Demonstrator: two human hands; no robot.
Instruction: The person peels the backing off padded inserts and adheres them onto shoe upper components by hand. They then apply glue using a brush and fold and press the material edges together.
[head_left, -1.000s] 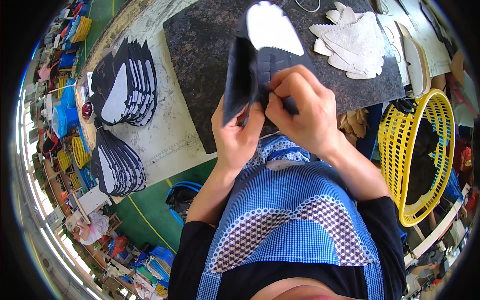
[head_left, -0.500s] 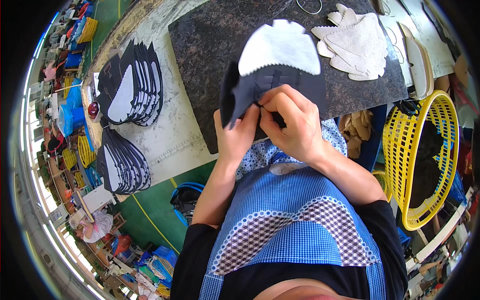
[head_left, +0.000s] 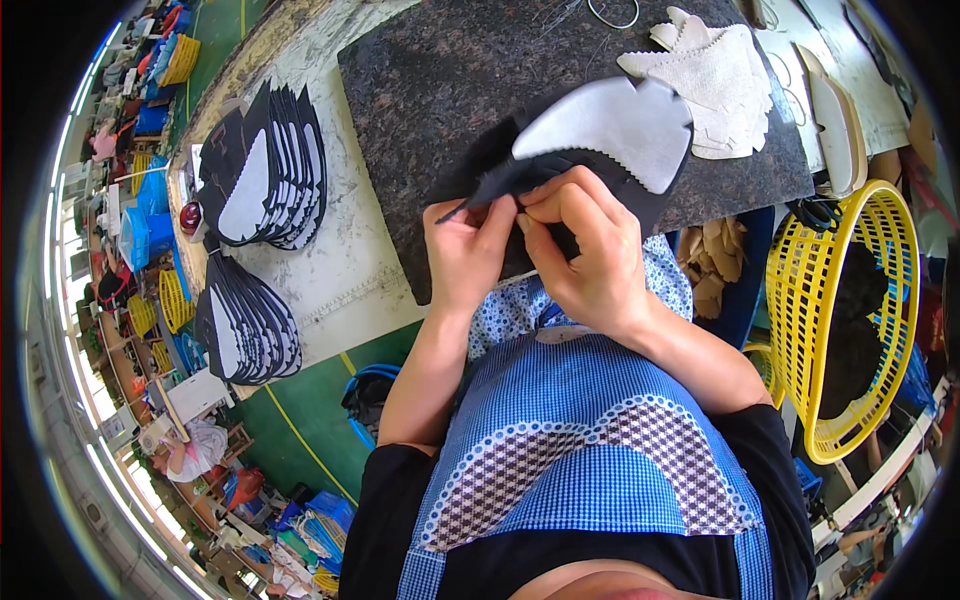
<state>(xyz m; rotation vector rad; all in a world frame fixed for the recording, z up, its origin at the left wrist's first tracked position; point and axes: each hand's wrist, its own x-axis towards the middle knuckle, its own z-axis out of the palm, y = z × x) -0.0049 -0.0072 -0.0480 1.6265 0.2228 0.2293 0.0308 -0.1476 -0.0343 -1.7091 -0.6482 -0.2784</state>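
Observation:
Both hands hold a black shoe upper (head_left: 640,195) above the dark stone slab, with a white zigzag-edged lining (head_left: 605,125) on its curved toe end. At its near left edge my left hand (head_left: 470,250) pinches the black material between thumb and fingers. My right hand (head_left: 585,240) is closed on the same piece just beside it, thumb and forefinger pressed together close to the left fingertips. What lies right between the fingertips is too small to make out. The upper is bent, its left part folded up edge-on toward me.
Two fanned stacks of black uppers with white linings, a far stack (head_left: 265,165) and a near stack (head_left: 245,325), lie at the left. Loose white lining pieces (head_left: 715,95) rest on the slab (head_left: 400,110). A yellow basket (head_left: 790,330) stands at the right, beside a blue bin (head_left: 745,290) of tan pieces.
The upper has tilted and folded; its white toe end has swung down and to the right. Both hands remain pinched on it in nearly the same place.

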